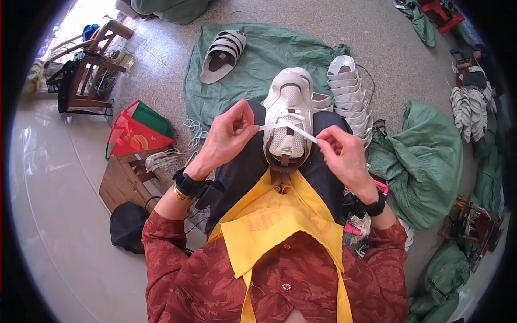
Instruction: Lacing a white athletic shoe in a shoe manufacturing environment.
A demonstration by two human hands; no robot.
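Note:
A white sneaker (290, 97) rests between my knees, its toe pointing away from me and its tongue toward me. White shoelace (299, 131) runs through its front eyelets, with the two ends drawn out to either side. My left hand (230, 134) pinches one end of the lace, left of the shoe. On the right, my right hand (344, 156) is closed on the other end between thumb and fingers. Both lace ends look taut and cross above the tongue. The inside of the shoe is mostly hidden.
Green sacking (258, 46) covers the floor ahead, with a grey-white shoe upper (224, 56) on it. Nested white uppers (350, 91) line up on the right, beside a bunched green sack (425, 161). At left are a wooden stool (126, 180), loose laces (161, 159) and a red-green bag (139, 129).

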